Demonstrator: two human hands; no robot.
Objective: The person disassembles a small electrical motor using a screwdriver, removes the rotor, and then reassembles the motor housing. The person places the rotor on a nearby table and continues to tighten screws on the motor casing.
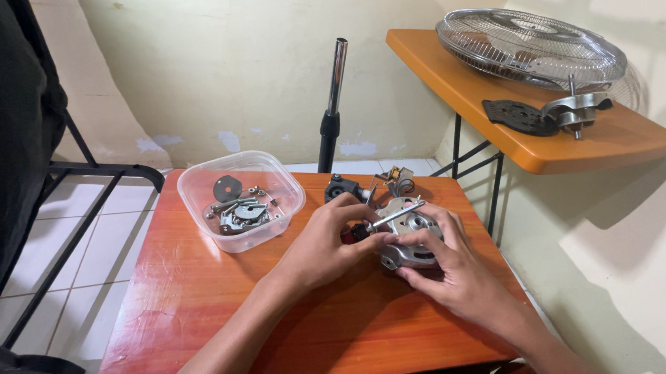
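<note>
Right hand [442,269] grips fan motor [410,236] | left hand [329,243] pinches its shaft [396,216] | clear tub [241,200] beside

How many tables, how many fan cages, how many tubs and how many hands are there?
Tables: 2, the red-brown table and the orange table
Fan cages: 1, fan cage
Tubs: 1, clear plastic tub
Hands: 2, left hand and right hand
Total: 6

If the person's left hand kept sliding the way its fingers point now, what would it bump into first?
The left hand points rightward across the table and already touches the silver motor housing that the right hand cradles. So the housing and its protruding shaft come first, though depth is hard to judge from above.
</note>
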